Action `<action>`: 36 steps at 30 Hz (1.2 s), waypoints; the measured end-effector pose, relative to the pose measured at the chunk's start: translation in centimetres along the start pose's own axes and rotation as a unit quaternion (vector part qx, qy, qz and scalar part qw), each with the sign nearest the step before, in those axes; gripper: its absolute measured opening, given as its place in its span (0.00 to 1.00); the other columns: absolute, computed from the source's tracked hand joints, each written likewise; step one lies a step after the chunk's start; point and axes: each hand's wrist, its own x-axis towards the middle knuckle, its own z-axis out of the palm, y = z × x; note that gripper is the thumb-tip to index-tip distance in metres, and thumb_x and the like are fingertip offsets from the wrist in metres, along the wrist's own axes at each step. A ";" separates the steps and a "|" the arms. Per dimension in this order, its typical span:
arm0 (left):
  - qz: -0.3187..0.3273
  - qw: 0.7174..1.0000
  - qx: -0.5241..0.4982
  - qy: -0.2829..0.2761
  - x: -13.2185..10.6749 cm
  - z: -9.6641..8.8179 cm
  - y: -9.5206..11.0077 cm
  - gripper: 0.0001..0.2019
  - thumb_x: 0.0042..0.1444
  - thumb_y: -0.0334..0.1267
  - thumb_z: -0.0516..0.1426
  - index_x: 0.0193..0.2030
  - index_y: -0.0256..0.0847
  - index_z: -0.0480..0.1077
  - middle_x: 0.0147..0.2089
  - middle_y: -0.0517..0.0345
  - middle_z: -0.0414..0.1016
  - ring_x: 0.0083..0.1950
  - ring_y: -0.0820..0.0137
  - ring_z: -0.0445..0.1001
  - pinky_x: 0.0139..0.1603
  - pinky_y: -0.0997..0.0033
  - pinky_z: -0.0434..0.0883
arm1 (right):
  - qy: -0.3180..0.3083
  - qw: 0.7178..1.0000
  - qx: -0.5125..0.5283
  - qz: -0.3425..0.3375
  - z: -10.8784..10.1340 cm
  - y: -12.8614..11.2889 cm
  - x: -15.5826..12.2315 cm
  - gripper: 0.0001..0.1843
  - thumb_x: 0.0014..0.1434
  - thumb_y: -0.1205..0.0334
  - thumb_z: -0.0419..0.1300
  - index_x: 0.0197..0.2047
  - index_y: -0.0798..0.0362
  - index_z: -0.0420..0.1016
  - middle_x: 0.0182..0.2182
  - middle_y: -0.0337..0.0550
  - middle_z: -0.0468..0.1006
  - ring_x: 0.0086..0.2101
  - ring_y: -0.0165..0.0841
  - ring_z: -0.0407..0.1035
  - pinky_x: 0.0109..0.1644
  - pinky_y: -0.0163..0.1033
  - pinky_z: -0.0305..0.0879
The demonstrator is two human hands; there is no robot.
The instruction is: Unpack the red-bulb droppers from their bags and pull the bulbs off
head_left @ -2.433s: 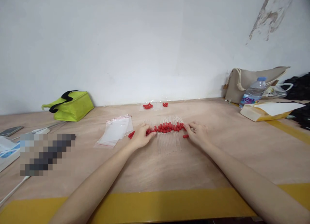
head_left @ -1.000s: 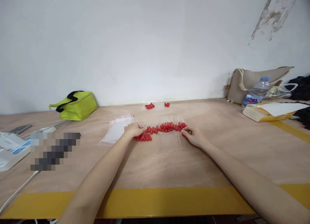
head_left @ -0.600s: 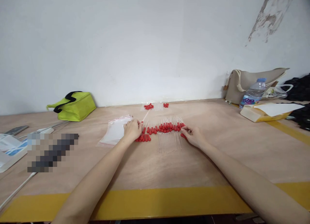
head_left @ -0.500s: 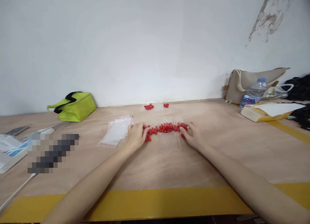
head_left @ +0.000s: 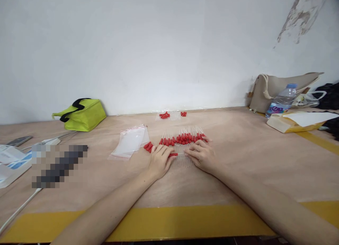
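My left hand is closed on a red rubber bulb, which points right from its fingertips. My right hand faces it, fingers closed on a thin clear tube whose end meets or nearly meets the bulb. Beneath both lie several clear tubes side by side. Just beyond is a row of droppers with red bulbs, their clear tips pointing to the wall. Several loose red bulbs rest left of my left hand, some of them hidden by it.
Clear zip bags lie to the left. Near the wall sit more red pieces on clear plastic. A lime-green bag stands back left; a water bottle, a beige bag and a yellow-and-white packet are at right.
Both hands have come nearer to me and closer together, away from the ends of the dropper row. A red bulb and a clear tube now show between them.
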 end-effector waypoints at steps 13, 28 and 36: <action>0.073 0.997 0.028 -0.019 -0.5 -0.5 -0.3 0.11 0.58 0.44 0.51 0.33 0.44 0.72 0.34 0.57 0.72 0.39 0.68 0.64 0.47 0.61 0.54 | -0.039 0.996 0.051 -0.056 -0.7 -0.4 -0.7 0.14 0.61 0.58 0.49 0.31 0.49 0.74 0.19 0.36 0.69 0.28 0.30 0.57 0.48 0.44 0.46; 0.123 0.992 0.002 0.014 -1.0 -0.9 -0.2 0.08 0.57 0.37 0.52 0.30 0.42 0.72 0.32 0.59 0.72 0.37 0.69 0.62 0.44 0.60 0.54 | -0.018 0.993 0.080 -0.089 -0.5 0.0 -1.5 0.11 0.59 0.62 0.52 0.27 0.53 0.71 0.19 0.37 0.69 0.27 0.29 0.56 0.43 0.41 0.49; 0.119 0.993 -0.012 0.013 -1.5 -1.3 -0.1 0.09 0.57 0.36 0.51 0.31 0.41 0.71 0.32 0.57 0.72 0.37 0.69 0.63 0.41 0.62 0.57 | -0.020 0.992 0.091 -0.087 -0.4 0.6 -1.7 0.12 0.59 0.60 0.51 0.27 0.52 0.72 0.19 0.36 0.68 0.28 0.29 0.57 0.46 0.42 0.48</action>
